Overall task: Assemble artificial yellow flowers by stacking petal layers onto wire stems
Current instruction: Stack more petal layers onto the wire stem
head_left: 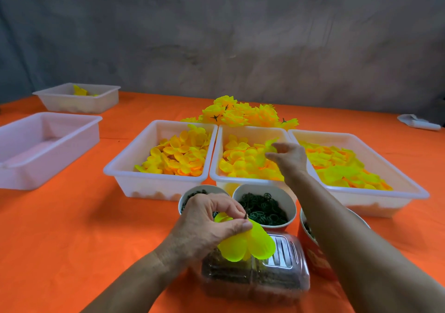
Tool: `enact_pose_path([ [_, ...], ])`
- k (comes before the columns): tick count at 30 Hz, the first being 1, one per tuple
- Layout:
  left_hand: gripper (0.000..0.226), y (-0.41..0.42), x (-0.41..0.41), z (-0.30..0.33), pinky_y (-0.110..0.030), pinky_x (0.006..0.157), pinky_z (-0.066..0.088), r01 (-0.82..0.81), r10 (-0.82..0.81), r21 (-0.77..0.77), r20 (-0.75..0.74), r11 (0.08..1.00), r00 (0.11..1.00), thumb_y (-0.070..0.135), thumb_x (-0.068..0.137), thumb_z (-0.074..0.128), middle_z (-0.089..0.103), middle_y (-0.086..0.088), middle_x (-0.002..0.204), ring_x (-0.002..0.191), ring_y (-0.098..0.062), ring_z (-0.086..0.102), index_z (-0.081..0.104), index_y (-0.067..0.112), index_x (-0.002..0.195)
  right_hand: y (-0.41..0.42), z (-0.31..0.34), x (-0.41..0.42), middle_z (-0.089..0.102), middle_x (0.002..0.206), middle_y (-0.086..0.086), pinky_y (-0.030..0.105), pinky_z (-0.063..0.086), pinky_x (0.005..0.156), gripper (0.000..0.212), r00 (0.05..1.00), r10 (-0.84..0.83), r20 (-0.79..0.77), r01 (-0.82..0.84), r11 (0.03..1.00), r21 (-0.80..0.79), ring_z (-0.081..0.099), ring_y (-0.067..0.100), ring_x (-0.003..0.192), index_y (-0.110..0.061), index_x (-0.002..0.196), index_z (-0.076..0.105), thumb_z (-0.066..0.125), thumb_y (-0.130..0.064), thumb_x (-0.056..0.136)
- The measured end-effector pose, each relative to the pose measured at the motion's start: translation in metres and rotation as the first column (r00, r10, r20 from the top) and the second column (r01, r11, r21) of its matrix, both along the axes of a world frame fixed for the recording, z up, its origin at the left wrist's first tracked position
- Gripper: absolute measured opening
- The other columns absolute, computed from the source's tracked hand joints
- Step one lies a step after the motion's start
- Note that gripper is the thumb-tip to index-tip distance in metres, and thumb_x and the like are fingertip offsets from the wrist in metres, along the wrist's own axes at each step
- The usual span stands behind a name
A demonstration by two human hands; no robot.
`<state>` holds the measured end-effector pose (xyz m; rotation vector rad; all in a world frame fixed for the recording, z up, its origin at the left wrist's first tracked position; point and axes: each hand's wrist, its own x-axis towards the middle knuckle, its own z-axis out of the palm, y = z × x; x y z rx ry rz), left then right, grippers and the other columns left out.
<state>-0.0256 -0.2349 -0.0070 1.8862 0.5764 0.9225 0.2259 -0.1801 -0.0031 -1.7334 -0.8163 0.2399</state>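
Here, left hand (207,226) pinching petal layer (248,243), right hand (287,156) pinching petal (271,145) over middle tray (250,180).

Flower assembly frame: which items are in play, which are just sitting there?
In play: left hand holding partial flower; right hand pinching a petal in middle petal tray; ring cup.
Idle: empty tray; far tray; finished flowers.

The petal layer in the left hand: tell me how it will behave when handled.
Probably floppy: the petal layer droops below the left hand pinching it. Likely very light, since a fingertip pinch holds it up. It looks thin and translucent, so it may crease or slip off the stem tip if tugged.
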Motion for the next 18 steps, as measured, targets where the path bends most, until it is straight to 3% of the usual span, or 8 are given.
enact_pose_path([
  [4,0.023,-0.001,0.0,0.0,-0.03,0.075,0.055,-0.007,0.007,0.005,0.002,1.0,1.0,0.006,0.067,0.082,0.071,0.001,0.076,0.076,-0.01,0.067,0.067,0.021,0.059,-0.021,0.011,0.002,0.062,0.082,0.007,0.025,0.042,0.062,0.025,0.959,0.049,-0.278,0.029,0.963,0.269,0.053,0.013,0.068,-0.002,0.102,0.068,0.067,0.006,0.078],
  [6,0.024,-0.001,0.0,0.0,-0.028,0.074,0.055,-0.007,0.007,0.013,0.002,1.0,1.0,0.007,0.067,0.082,0.071,0.002,0.076,0.076,-0.009,0.067,0.066,0.023,0.057,-0.031,0.015,0.003,0.059,0.075,0.001,0.023,0.04,0.06,0.023,0.905,0.144,-0.401,-0.003,0.943,0.332,0.052,0.009,0.065,-0.015,0.091,0.065,0.064,0.006,0.08],
  [8,0.022,-0.001,0.001,-0.001,-0.025,0.073,0.053,-0.009,0.009,0.017,0.016,1.0,1.0,0.011,0.065,0.083,0.071,0.001,0.075,0.075,-0.008,0.067,0.066,0.022,0.057,-0.043,0.019,0.0,0.06,0.078,-0.001,0.024,0.041,0.064,0.026,0.874,0.237,-0.425,-0.08,0.931,0.355,0.055,0.01,0.069,-0.021,0.086,0.061,0.063,0.004,0.081],
  [12,0.014,0.0,0.001,-0.002,-0.022,0.074,0.052,-0.011,0.011,0.008,0.034,1.0,0.999,0.029,0.059,0.078,0.072,0.002,0.077,0.076,-0.009,0.067,0.066,0.022,0.056,-0.061,0.023,-0.005,0.066,0.088,0.006,0.035,0.052,0.072,0.022,0.8,0.379,-0.465,-0.191,0.896,0.4,0.063,0.02,0.08,-0.014,0.098,0.063,0.06,0.003,0.084],
  [18,0.011,0.001,0.001,-0.004,-0.025,0.077,0.053,-0.013,0.013,0.002,0.033,1.0,0.999,0.03,0.058,0.078,0.072,0.002,0.078,0.077,-0.01,0.067,0.068,0.027,0.055,-0.075,0.028,-0.017,0.071,0.068,0.001,0.025,0.054,0.049,0.02,0.724,0.474,-0.502,-0.257,0.86,0.441,0.069,0.013,0.061,-0.014,0.084,0.063,0.055,0.004,0.086],
])
